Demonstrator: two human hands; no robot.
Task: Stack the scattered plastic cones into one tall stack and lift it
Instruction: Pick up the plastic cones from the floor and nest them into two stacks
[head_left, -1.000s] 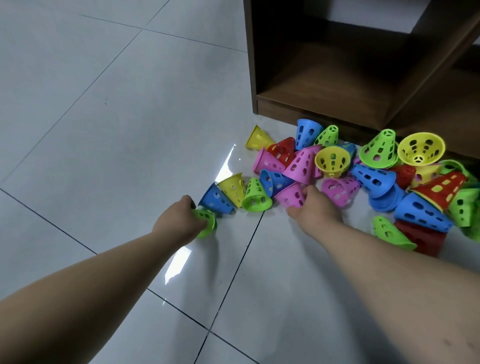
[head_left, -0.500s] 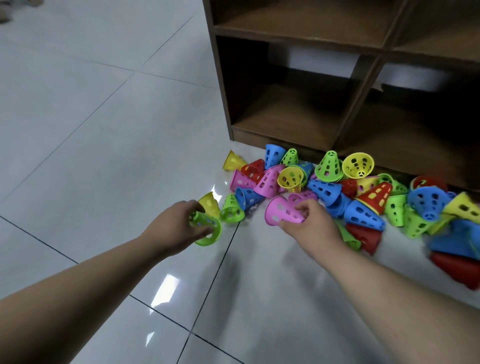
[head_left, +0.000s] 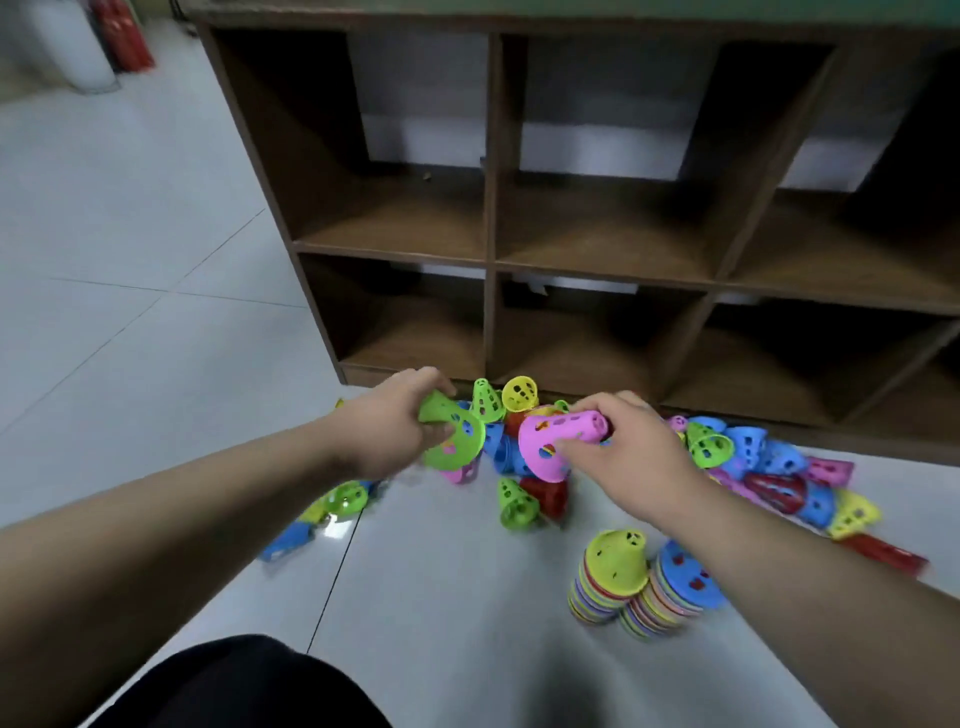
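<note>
While the left hand (head_left: 387, 421) curls round a green cone (head_left: 452, 436) and the right hand (head_left: 628, 457) pinches a pink cone (head_left: 556, 436) just beside it, both cones are judged light, stiff, best gripped at the narrow end.

Colours logged: cone pile and surroundings.

A green cone (head_left: 452, 436) is noted in the left hand (head_left: 384, 426) and a pink cone (head_left: 550, 441) in the right hand (head_left: 628, 457); both are patterned with oval holes. The loose pile (head_left: 753, 457) is seen in blue, green, yellow, red and pink, perforated alike. A yellow-green-topped stack (head_left: 613, 566) and a blue-topped stack (head_left: 685, 577) are recorded, their lower rims banded in mixed colours. The floor (head_left: 156, 364) is logged as pale grey tile with thin dark joints, the shelf unit (head_left: 488, 208) as brown wood finish, the garment (head_left: 234, 686) as black.
</note>
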